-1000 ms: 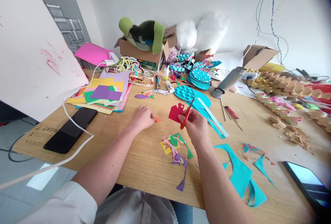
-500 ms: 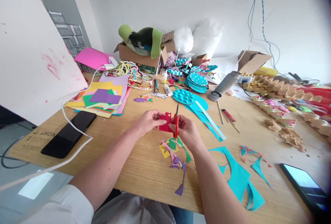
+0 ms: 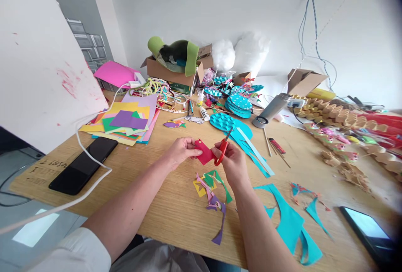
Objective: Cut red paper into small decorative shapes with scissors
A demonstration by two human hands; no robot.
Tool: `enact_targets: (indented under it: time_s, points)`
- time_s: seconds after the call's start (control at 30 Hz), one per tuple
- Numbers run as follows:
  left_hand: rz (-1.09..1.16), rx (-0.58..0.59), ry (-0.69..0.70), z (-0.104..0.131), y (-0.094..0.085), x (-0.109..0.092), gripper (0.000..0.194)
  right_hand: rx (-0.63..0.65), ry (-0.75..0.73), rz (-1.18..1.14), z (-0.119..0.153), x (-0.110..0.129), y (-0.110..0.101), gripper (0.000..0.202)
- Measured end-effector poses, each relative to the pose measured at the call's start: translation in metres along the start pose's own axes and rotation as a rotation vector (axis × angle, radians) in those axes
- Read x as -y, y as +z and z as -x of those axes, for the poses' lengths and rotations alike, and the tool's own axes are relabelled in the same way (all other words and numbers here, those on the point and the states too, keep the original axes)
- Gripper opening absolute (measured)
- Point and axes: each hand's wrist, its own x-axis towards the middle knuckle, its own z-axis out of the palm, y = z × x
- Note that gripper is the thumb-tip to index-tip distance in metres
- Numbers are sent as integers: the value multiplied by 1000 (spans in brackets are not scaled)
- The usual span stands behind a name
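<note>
My left hand [image 3: 184, 153] pinches a small piece of red paper [image 3: 204, 153] by its left side, above the table. My right hand [image 3: 231, 159] is closed around a pair of scissors [image 3: 222, 149] with red handles, the blades pointing up and away to the right. Its fingers are close to the paper's right corner; I cannot tell whether they touch it. Below the hands lie cut scraps: a green scrap [image 3: 216, 176], a yellow scrap [image 3: 199, 188] and a purple strip [image 3: 219, 221].
Coloured paper sheets [image 3: 128, 123] and a black phone [image 3: 83, 167] lie at left, crossed by a white cable [image 3: 94, 161]. Large turquoise offcuts [image 3: 284, 221] and another phone [image 3: 364, 226] lie at right. A grey metal flask [image 3: 271, 110] leans behind, near stacked turquoise ovals [image 3: 238, 105].
The red paper has turned and tilted in my left hand. My right hand with the scissors has shifted slightly right, the blades now tipped right and apart from the paper.
</note>
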Motion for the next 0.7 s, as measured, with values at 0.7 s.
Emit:
enact_targets:
  time_s: [0.7]
  points:
    - [-98, -17, 104, 2, 0, -2, 26, 155, -36, 114, 1, -2, -3, 31]
